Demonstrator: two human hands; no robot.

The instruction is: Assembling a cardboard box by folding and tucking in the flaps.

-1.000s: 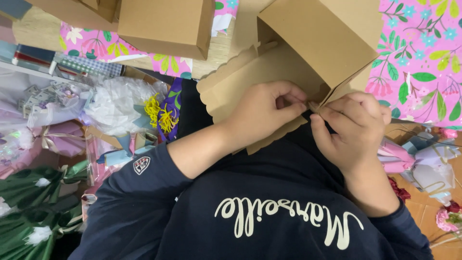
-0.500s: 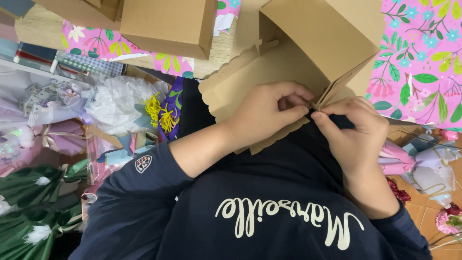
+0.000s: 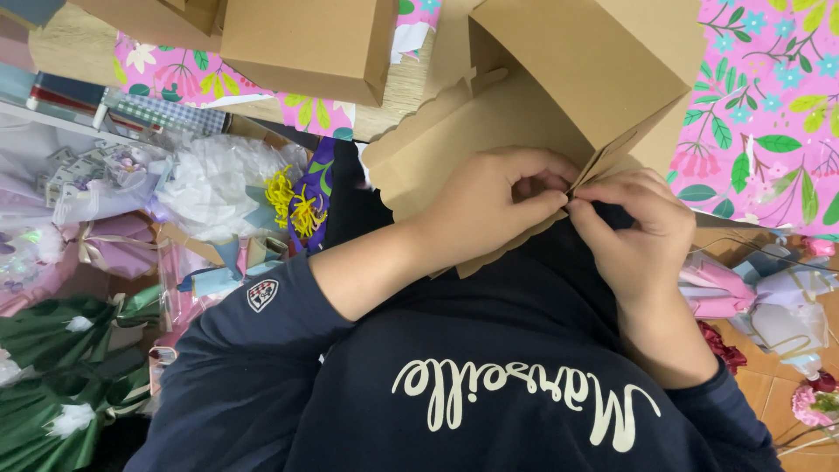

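— Floral paper (image 3: 769,114), pink with green leaves, covers the table (image 3: 65,39) at my right, and more of it shows under the closed box (image 3: 306,48) at the top. What are your hands on?

— A brown card box (image 3: 577,65), half folded, tilted on the table edge above my lap. Its scalloped flap (image 3: 437,166) lies flat toward me.

— And your left hand (image 3: 489,205)?

— Curled shut, fingertips pinching a thin card edge where the flap meets the box's open side.

— Your right hand (image 3: 634,232)?

— Closed too, thumb and forefinger pinching the same edge. The two hands touch there, fingertip to fingertip. What sits between the fingers is too small to make out.

— What lies around you?

— Left of my sleeve (image 3: 253,350), wrapped bouquets: white tissue (image 3: 210,188) with yellow ribbon curls (image 3: 293,201), and green wraps (image 3: 52,376) lower down. On my right, pink and lilac wrapped flowers (image 3: 760,293) rest on an orange tiled floor (image 3: 769,398).
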